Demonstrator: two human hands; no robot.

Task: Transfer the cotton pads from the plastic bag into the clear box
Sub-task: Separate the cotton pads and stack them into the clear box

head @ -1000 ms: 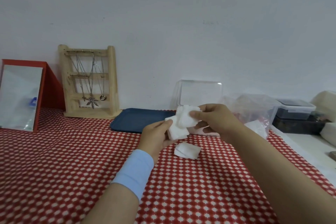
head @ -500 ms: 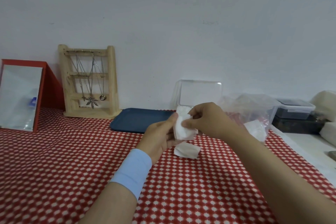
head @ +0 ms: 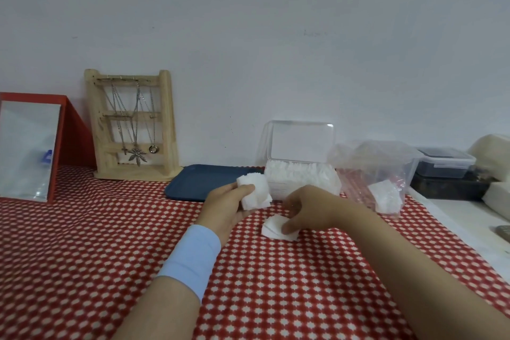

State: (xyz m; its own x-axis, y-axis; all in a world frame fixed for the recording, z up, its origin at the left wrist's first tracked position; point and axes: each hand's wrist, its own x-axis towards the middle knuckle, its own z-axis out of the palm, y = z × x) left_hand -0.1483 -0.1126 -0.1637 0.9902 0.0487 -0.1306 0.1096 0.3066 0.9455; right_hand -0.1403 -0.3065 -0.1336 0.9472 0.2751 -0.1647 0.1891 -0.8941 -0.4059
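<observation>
My left hand [head: 225, 205] grips a small stack of white cotton pads [head: 255, 192] just above the cloth. My right hand [head: 310, 210] is lowered onto a few loose cotton pads on the table [head: 273, 229], its fingers curled onto them. Behind both hands stands the clear box [head: 300, 174], its lid raised against the wall and white pads filling its base. To the right of the box slumps the clear plastic bag [head: 372, 165], with more white pads [head: 385, 197] visible low inside it.
A dark blue tray [head: 198, 181] lies behind my left hand. A wooden necklace stand [head: 132, 124] and a red-framed mirror [head: 30, 146] stand at the back left. Lidded plastic containers [head: 444, 165] sit at the far right, past the tablecloth's [head: 110, 257] edge.
My right hand left the stack held in my left hand and dropped to the loose pads on the cloth. My left hand kept the stack and shifted slightly left.
</observation>
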